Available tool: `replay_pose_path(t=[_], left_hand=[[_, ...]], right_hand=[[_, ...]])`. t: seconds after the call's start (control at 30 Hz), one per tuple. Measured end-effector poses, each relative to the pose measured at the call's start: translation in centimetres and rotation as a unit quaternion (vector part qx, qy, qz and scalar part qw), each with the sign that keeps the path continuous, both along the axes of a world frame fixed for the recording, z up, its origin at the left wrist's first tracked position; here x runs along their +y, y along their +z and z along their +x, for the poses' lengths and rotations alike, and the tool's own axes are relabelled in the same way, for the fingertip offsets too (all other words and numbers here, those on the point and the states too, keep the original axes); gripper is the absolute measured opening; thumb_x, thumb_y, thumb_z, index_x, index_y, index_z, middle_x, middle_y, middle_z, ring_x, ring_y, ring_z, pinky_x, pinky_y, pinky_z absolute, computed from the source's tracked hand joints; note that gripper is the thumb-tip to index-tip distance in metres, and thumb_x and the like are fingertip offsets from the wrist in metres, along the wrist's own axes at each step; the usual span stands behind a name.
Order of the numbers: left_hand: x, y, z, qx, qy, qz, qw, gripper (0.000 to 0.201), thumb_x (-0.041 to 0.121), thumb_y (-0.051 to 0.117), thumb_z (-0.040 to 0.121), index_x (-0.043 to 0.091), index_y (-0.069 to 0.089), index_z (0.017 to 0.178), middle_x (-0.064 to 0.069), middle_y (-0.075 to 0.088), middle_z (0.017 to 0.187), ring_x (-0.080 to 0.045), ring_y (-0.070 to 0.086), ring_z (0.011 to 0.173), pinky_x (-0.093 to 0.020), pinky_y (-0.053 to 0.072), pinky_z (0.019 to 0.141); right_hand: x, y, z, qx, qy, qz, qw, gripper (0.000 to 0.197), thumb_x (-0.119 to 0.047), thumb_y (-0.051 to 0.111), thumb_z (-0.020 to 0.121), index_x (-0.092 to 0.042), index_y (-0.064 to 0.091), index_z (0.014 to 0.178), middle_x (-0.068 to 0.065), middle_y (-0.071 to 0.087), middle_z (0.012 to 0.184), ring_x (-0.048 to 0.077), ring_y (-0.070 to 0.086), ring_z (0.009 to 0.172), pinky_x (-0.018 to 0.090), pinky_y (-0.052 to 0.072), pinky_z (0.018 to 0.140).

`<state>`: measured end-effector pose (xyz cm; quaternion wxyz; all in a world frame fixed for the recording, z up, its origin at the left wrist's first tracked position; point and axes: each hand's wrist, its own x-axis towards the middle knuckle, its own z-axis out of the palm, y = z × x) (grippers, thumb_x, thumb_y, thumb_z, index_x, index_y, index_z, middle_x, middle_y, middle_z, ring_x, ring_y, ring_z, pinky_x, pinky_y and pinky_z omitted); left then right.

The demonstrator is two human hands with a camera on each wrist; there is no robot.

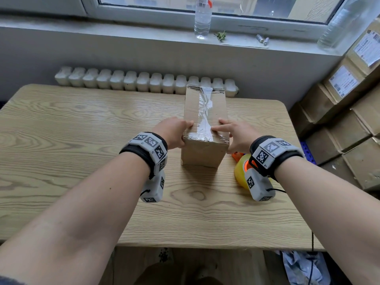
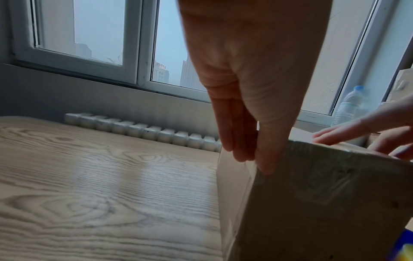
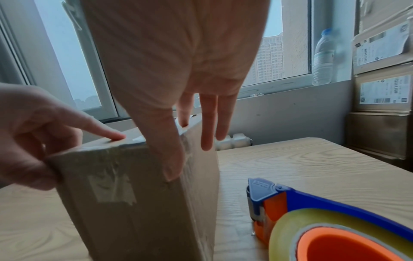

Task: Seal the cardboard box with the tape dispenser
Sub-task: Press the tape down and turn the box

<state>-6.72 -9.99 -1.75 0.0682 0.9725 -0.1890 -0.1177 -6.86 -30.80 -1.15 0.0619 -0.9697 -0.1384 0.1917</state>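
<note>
A brown cardboard box [image 1: 202, 156] stands on the wooden table [image 1: 82, 145], with a strip of clear tape [image 1: 204, 112] along its top and over the near edge. My left hand [image 1: 174, 130] is at the box's near left corner; its straight fingers [image 2: 236, 137] lie down the left side and one digit rests on top. My right hand [image 1: 236, 134] is at the near right corner, a straight finger pressing the tape on top and the thumb [image 3: 172, 166] on the corner edge. The tape dispenser [image 3: 324, 220], blue and orange with a yellowish roll, lies untouched right of the box [image 3: 134, 203].
Stacked cardboard cartons [image 1: 349, 110] with labels fill the right side beside the table. A water bottle [image 1: 202, 17] stands on the windowsill behind, above a white radiator [image 1: 144, 81]. The dispenser [image 1: 240, 171] lies under my right wrist.
</note>
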Motion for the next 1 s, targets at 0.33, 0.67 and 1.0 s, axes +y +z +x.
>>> replay_pose_path(t=[0.33, 0.67, 1.0], left_hand=[[-0.2, -0.4, -0.3, -0.037, 0.000, -0.008, 0.999, 0.050, 0.017, 0.064, 0.084, 0.015, 0.053, 0.133, -0.006, 0.067, 0.110, -0.023, 0.058, 0.106, -0.028, 0.044, 0.082], [2.0, 0.1, 0.4, -0.028, 0.035, -0.004, 0.999, 0.056, 0.016, 0.051, 0.092, 0.024, 0.035, 0.146, -0.008, 0.064, 0.122, -0.026, 0.059, 0.112, -0.035, 0.047, 0.086], [1.5, 0.3, 3.8, 0.022, 0.190, -0.012, 0.982, 0.057, 0.049, 0.041, 0.091, 0.014, 0.041, 0.137, -0.016, 0.046, 0.135, -0.032, 0.046, 0.123, -0.042, 0.043, 0.096]], right_hand=[[1.0, -0.1, -0.5, -0.070, -0.016, -0.029, 0.997, 0.065, -0.018, 0.071, 0.078, -0.040, 0.048, 0.134, -0.013, 0.035, 0.151, 0.020, 0.040, 0.131, 0.038, 0.042, 0.098], [0.8, 2.1, 0.8, -0.038, -0.055, 0.052, 0.996, 0.053, -0.050, 0.064, 0.081, -0.032, 0.056, 0.130, -0.005, 0.053, 0.140, 0.019, 0.043, 0.132, 0.041, 0.037, 0.108], [1.0, 1.8, 4.1, -0.056, -0.116, 0.060, 0.990, 0.053, -0.032, 0.063, 0.086, -0.024, 0.049, 0.137, 0.001, 0.048, 0.144, 0.023, 0.038, 0.136, 0.038, 0.033, 0.112]])
